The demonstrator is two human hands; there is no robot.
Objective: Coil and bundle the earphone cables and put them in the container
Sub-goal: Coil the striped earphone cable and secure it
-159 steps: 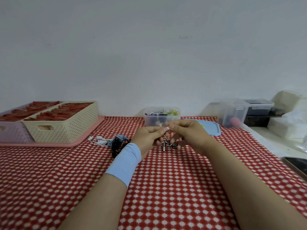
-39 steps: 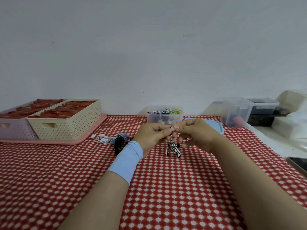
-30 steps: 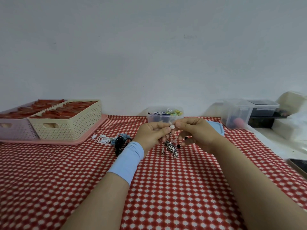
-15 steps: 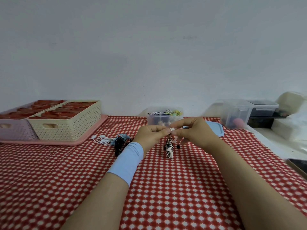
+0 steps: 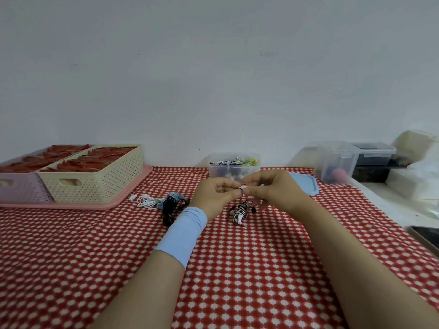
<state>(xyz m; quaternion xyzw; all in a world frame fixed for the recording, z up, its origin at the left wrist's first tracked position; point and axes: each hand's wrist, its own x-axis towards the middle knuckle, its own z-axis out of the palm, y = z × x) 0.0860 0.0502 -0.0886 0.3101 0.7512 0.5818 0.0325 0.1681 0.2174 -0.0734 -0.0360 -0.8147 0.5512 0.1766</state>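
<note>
A black-and-white striped earphone bundle [image 5: 241,210] hangs just above the checked cloth, its jack pointing down. My left hand [image 5: 215,194] and my right hand [image 5: 273,188] pinch its top end together at the fingertips. Behind them stands a small clear container [image 5: 234,170] with coiled cables in it. Loose white [image 5: 146,201], blue [image 5: 174,197] and black [image 5: 169,208] earphone cables lie in a heap to the left of my left wrist.
A cream basket [image 5: 95,173] and a lilac basket [image 5: 20,186] sit on a pink tray [image 5: 133,186] at the left. A blue lid [image 5: 305,184] lies right of the container. Clear boxes [image 5: 336,162] stand far right; a phone [image 5: 427,236] lies at the right edge.
The striped bundle has swung and turned under my fingertips. Both hands have stayed close together, pinching its top end.
</note>
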